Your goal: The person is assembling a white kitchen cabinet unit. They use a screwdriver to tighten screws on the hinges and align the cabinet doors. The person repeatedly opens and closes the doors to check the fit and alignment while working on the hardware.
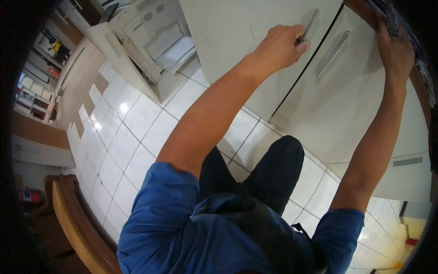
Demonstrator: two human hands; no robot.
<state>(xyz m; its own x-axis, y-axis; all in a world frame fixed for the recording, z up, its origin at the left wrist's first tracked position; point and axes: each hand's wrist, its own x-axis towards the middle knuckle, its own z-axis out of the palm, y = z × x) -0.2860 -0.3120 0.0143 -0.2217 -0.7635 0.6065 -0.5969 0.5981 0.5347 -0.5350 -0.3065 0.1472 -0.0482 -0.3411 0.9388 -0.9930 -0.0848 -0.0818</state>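
Note:
My left hand (284,46) is closed round a slim metal door handle (312,23) on a pale cabinet door (228,41). A dark gap separates this door from a second pale door (337,105), which bears its own long metal handle (333,54). At the upper right, my right hand (396,52) is up at the brown edge (417,86) of the cabinet top, beside crumpled, shiny grey wrapping (413,27). Its fingers are curled and partly hidden, so what they grip is unclear.
White floor tiles (150,123) lie below, giving way to a bare brown floor strip (93,59). Another pale cabinet with an open door (123,59) stands at the upper left. Curved brown wooden furniture (73,223) is at the lower left. A drawer handle (407,161) shows at right.

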